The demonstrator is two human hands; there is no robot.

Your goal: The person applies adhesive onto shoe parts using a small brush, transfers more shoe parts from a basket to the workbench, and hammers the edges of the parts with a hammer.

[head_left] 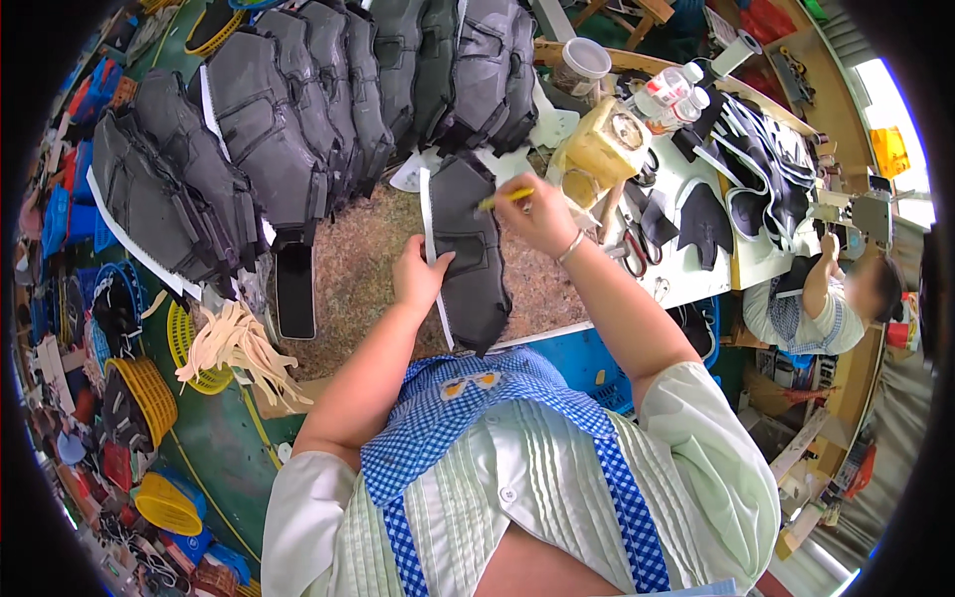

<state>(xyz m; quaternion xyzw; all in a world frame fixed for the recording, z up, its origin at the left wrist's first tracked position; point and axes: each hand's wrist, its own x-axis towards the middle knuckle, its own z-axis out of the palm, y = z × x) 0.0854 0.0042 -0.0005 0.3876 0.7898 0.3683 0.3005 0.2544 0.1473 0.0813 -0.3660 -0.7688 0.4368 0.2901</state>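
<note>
A black padded panel [473, 254] lay on the speckled bench [358, 254], at twelve o'clock to the worker, its white edging [428, 214] along the nine o'clock side. The right hand [542, 217] was closed round a slender yellow tool [519, 193], its tip at the panel's upper part; whether it touched, I couldn't tell. The left hand [420, 274] had its thumb over the panel's white-edged side, but I couldn't see whether the fingers gripped underneath. With that panel as the dial's centre, similar dark panels [254, 104] were massed from ten round to twelve, and a phone [295, 289] lay near nine. To me, it looked like marking or brushing the panel's face. The next move seemed to call for a steady left thumb and a light, controlled stroke.
</note>
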